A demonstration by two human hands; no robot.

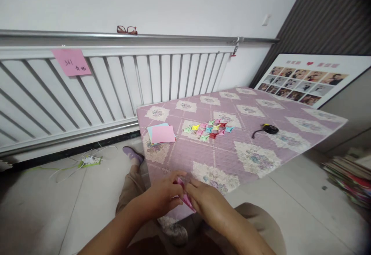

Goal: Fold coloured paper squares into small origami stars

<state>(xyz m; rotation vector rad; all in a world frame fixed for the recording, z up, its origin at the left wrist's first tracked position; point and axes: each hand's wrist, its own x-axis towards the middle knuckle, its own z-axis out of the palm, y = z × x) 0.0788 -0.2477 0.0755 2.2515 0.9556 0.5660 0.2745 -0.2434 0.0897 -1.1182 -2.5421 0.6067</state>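
Note:
Between my two hands is a folded piece of pink paper (189, 204), held at the near corner of the table. My left hand (168, 193) grips it from the left, fingers bent around its edge. From the right, my right hand (203, 199) presses on it with fingers close together, hiding part of the fold. Farther up the cloth lies a stack of coloured paper sheets (162, 134), pink on top with blue and yellow edges showing. To its right sit several small folded paper pieces (209, 129) in green, yellow, pink, red and blue, grouped in rows.
A black corded object (270, 129) lies on the patterned tablecloth (185, 154). Behind stands a white radiator (168, 73) with a pink note (71, 62) and glasses (126, 30) above. A photo board (304, 79) leans at right. A power strip (90, 161) with cables lies on the floor.

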